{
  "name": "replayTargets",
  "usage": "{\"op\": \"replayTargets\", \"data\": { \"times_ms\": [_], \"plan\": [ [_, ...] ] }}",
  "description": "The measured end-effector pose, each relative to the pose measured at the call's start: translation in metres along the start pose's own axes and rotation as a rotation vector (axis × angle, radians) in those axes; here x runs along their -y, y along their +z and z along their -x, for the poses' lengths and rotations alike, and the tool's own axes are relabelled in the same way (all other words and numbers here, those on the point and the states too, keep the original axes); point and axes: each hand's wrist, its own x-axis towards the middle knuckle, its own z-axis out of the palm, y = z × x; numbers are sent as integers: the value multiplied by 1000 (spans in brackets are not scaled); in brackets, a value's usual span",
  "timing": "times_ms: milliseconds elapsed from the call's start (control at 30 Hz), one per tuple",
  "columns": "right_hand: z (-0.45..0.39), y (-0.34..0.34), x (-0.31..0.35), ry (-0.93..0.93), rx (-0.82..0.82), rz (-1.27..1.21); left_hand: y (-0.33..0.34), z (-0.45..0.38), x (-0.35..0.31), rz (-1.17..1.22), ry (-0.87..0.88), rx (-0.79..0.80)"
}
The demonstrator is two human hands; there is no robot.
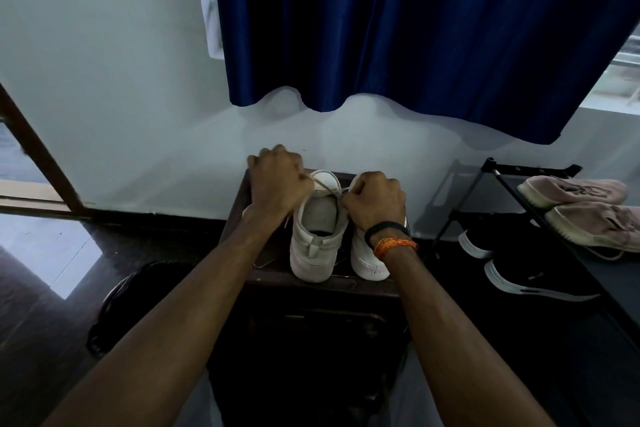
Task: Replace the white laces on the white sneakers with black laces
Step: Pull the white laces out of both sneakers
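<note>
Both hands [325, 191] grip white lace [325, 188] over left sneaker [317, 236].

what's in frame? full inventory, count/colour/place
white sneakers: 2, white, side by side on the stand, heels toward camera
white lace: 1 seen, white, across left sneaker's front, pulled between both hands
stand: 1, dark brown, centre, against wall
curtain: 1, dark blue, hanging above
shoe rack: 1, black, right
pink shoes: 2, pale pink, rack top
black shoes: 2, black with white soles, lower right
wristbands: 2, black and orange, right wrist
left hand: grips lace
right hand: grips lace
</note>
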Motion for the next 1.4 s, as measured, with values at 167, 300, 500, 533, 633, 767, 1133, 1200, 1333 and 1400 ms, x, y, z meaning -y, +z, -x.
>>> {"op": "replayTargets", "data": {
  "times_ms": [167, 300, 500, 533, 633, 767, 1133, 1200, 1333, 1400],
  "plan": [
    [-1, 0, -2, 8, 13, -3, -28, -8, 24, 291, -445, -107],
    [0, 1, -1, -3, 18, -16, -23, -9, 18, 112, -265, -9],
    [1, 0, -2, 3, 3, -44, 6, 6, -27, 150, 311, 353],
    [1, 0, -2, 7, 10, -49, 10, 7, -29, 82, 349, 357],
    [1, -1, -3, 14, 13, -57, 16, 7, -34, 3, 383, 278],
    [0, -1, -3, 11, 22, -40, 25, 6, -27, -6, 357, 218],
    [-4, 0, -4, 10, 22, 60, -18, -8, 0, 261, -124, -43],
    [-4, 0, -3, 2, 31, 70, -26, -12, 9, 312, -247, -22],
    [0, -2, 3, -67, 10, 131, -27, -11, 21, 323, -360, 96],
    [0, -2, 4, -114, -1, 184, -26, -8, 23, 318, -365, 148]
  ]
}}
